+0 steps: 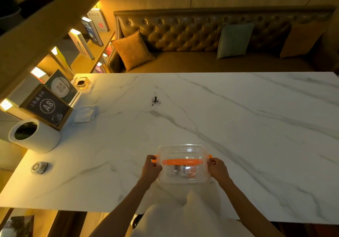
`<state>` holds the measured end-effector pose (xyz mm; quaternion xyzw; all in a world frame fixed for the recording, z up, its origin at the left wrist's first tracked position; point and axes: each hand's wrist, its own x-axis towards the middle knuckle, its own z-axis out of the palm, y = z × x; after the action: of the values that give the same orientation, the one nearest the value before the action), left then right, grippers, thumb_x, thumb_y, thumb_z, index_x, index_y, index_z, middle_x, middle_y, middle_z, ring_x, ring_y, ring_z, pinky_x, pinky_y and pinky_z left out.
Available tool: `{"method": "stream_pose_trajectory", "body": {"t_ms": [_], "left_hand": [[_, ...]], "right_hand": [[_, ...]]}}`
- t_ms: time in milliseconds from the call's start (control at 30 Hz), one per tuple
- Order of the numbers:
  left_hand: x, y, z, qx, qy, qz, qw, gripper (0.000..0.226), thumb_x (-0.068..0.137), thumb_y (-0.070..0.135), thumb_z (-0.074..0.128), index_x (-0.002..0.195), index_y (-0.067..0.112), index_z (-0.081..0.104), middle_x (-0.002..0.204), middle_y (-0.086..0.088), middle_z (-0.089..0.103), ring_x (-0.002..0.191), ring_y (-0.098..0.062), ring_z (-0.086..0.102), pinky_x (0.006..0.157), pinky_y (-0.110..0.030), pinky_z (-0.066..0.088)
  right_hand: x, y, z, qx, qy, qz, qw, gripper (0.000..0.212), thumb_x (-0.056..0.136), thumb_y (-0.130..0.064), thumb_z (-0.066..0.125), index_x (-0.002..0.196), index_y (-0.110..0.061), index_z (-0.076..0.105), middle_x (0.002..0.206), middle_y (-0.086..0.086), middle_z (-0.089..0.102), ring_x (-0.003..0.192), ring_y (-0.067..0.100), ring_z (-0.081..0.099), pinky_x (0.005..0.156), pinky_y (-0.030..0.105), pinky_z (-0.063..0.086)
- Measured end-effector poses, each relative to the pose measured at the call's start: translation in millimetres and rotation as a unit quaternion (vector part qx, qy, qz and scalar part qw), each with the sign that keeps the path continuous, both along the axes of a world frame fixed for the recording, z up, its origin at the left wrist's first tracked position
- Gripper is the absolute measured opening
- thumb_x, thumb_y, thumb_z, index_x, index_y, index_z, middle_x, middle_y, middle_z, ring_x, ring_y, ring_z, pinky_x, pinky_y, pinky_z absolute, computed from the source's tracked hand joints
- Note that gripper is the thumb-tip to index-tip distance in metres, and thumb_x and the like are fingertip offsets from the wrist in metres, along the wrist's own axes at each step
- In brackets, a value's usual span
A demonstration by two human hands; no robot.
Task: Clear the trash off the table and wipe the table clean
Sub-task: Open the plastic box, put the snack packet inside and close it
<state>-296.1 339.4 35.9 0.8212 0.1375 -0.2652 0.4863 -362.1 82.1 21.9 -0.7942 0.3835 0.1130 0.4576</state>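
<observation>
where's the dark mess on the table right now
The dark crumbs lie on the marble table near its middle toward the sofa side, right of the crumpled tissue and well beyond the clear box.

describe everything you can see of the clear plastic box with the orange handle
The clear plastic box with the orange handle is rectangular with rounded corners, lidded, and sits upright on the white marble table near its front edge. Orange side clips show at both ends. The left hand and right hand grip those ends. Small items show blurrily inside.
</observation>
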Motion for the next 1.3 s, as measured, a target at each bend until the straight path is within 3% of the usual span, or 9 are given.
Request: {"method": "stream_pose_trajectory", "body": {"t_ms": [100, 233, 367, 500, 667, 867, 1000, 1200, 1300], "left_hand": [[3.6, -5.2, -0.3, 0.045, -0.008, -0.001, 0.999, 0.035, 0.077, 0.013, 0.062, 0.109, 0.014, 0.048, 0.098, -0.013, 0.063, 0.081, -0.023, 0.059, 0.073, -0.034, 0.05], [4.8, -8.2, -4.3, 0.166, 0.002, -0.014, 0.986, 0.059, 0.077, 0.035, 0.066, 0.131, 0.024, 0.045, 0.126, -0.009, 0.048, 0.12, -0.033, 0.043, 0.097, -0.041, 0.036], [4.0, -4.4, -11.1, 0.073, 0.067, 0.037, 0.994, 0.081, 0.081, 0.035, 0.067, 0.148, 0.012, 0.027, 0.146, -0.015, 0.04, 0.132, -0.035, 0.041, 0.108, -0.044, 0.038], [0.1, -7.4, -13.9, 0.108, 0.027, 0.054, 0.992, 0.065, 0.074, 0.037, 0.067, 0.129, 0.006, 0.051, 0.117, -0.013, 0.06, 0.106, -0.033, 0.058, 0.096, -0.041, 0.049], [-11.7, -15.1, -9.5, 0.134, -0.073, 0.054, 0.987, 0.024, 0.081, 0.021, 0.067, 0.099, 0.009, 0.056, 0.103, -0.009, 0.052, 0.089, -0.026, 0.054, 0.081, -0.036, 0.05], [-11.7, -18.3, -10.2, 0.151, -0.12, 0.02, 0.981, 0.018, 0.082, 0.014, 0.065, 0.092, 0.007, 0.052, 0.097, -0.007, 0.047, 0.085, -0.027, 0.052, 0.074, -0.033, 0.046], [-6.9, -18.9, -9.7, 0.144, -0.101, 0.015, 0.984, 0.022, 0.082, 0.014, 0.065, 0.095, 0.005, 0.05, 0.099, -0.009, 0.046, 0.089, -0.027, 0.05, 0.075, -0.031, 0.041], [-5.9, -19.9, -10.5, 0.141, -0.089, 0.01, 0.986, 0.029, 0.08, 0.016, 0.067, 0.098, 0.006, 0.047, 0.1, -0.009, 0.047, 0.09, -0.026, 0.05, 0.076, -0.03, 0.041], [-7.1, -19.9, -11.1, 0.136, -0.091, 0.013, 0.986, 0.029, 0.08, 0.015, 0.068, 0.097, 0.007, 0.045, 0.1, -0.01, 0.047, 0.089, -0.025, 0.049, 0.075, -0.031, 0.041]], "right_hand": [[2.0, -1.1, -2.0, 0.009, 0.003, -0.008, 1.0, 0.027, 0.097, -0.025, 0.049, 0.103, -0.005, 0.065, 0.094, 0.012, 0.067, 0.084, 0.024, 0.064, 0.084, 0.041, 0.055], [-3.2, 1.4, -2.3, 0.007, 0.003, 0.044, 0.999, 0.028, 0.096, -0.034, 0.052, 0.103, -0.009, 0.061, 0.094, 0.009, 0.064, 0.081, 0.02, 0.061, 0.082, 0.036, 0.053], [-8.2, -2.9, -10.6, -0.063, 0.048, 0.064, 0.995, 0.061, 0.082, -0.052, 0.066, 0.127, -0.014, 0.053, 0.119, 0.012, 0.061, 0.107, 0.028, 0.059, 0.096, 0.041, 0.049], [-3.4, -6.8, -9.0, -0.074, 0.102, 0.036, 0.991, 0.087, 0.074, -0.061, 0.069, 0.141, -0.016, 0.037, 0.139, 0.02, 0.042, 0.13, 0.036, 0.04, 0.107, 0.047, 0.035], [-3.1, -10.7, -14.7, 0.028, 0.094, 0.019, 0.995, 0.099, 0.077, -0.056, 0.069, 0.151, -0.012, 0.02, 0.153, 0.021, 0.028, 0.138, 0.04, 0.034, 0.111, 0.055, 0.035], [0.2, -14.0, -17.3, 0.082, 0.082, 0.025, 0.993, 0.094, 0.081, -0.052, 0.068, 0.151, -0.008, 0.022, 0.153, 0.018, 0.034, 0.136, 0.036, 0.041, 0.11, 0.05, 0.038], [-0.6, -13.8, -16.2, 0.127, 0.066, 0.009, 0.99, 0.07, 0.084, -0.047, 0.067, 0.137, -0.006, 0.046, 0.13, 0.015, 0.058, 0.116, 0.032, 0.058, 0.1, 0.046, 0.049], [-14.0, 13.7, -8.0, -0.178, -0.018, 0.057, 0.982, 0.044, 0.092, -0.042, 0.056, 0.128, -0.018, 0.05, 0.115, 0.009, 0.054, 0.098, 0.024, 0.059, 0.076, 0.034, 0.051], [-16.9, 20.4, -3.7, -0.237, -0.039, 0.086, 0.967, 0.037, 0.095, -0.032, 0.051, 0.128, -0.015, 0.049, 0.109, 0.009, 0.051, 0.085, 0.022, 0.057, 0.066, 0.029, 0.048]]}}
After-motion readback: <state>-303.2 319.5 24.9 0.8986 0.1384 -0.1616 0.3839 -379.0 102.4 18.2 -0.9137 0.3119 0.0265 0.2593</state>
